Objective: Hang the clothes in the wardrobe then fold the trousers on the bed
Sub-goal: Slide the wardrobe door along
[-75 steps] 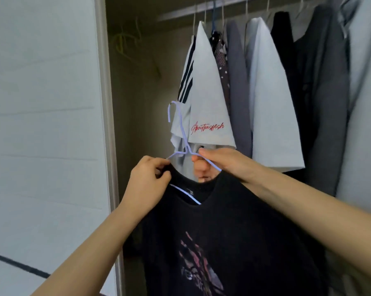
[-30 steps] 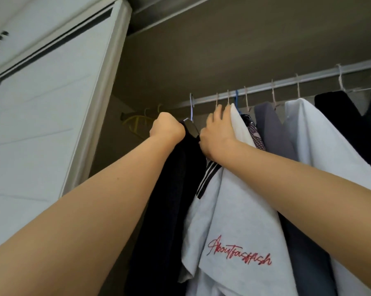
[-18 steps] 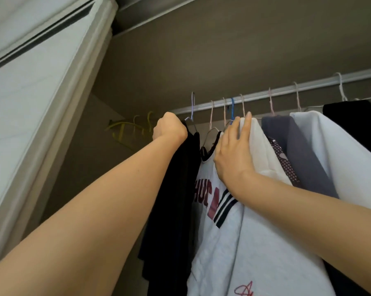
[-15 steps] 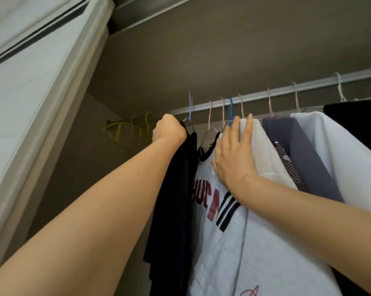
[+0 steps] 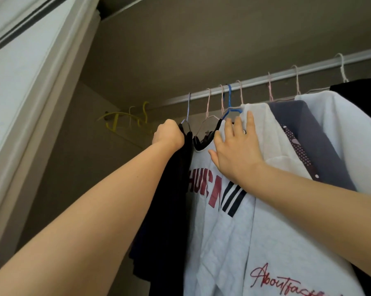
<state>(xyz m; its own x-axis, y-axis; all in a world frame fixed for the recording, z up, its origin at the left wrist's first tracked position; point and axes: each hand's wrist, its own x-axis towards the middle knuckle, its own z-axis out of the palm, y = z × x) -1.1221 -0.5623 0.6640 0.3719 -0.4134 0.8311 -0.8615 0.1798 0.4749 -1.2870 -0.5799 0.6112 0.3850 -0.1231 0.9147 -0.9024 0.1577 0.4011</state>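
A black T-shirt (image 5: pixel 171 210) hangs on a pale lilac hanger (image 5: pixel 188 110) whose hook is over the wardrobe rail (image 5: pixel 287 73). My left hand (image 5: pixel 169 134) grips the shirt's shoulder at the top of that hanger. My right hand (image 5: pixel 235 150) lies flat with straight fingers against the white printed T-shirt (image 5: pixel 218 221) hanging beside it and holds it to the right. No trousers or bed are in view.
Further right on the rail hang a white top (image 5: pixel 272 146), a grey garment (image 5: pixel 312 137), another white shirt (image 5: pixel 351 133) and a dark one (image 5: pixel 362 90). Yellow hangers (image 5: pixel 124 120) hang bare at the far left. The sliding wardrobe door (image 5: pixel 30 82) stands at the left.
The black T-shirt on its hanger was lifted from chest height up to the rail and hooked on. My right hand let go of the hanger and now presses the white shirts aside.
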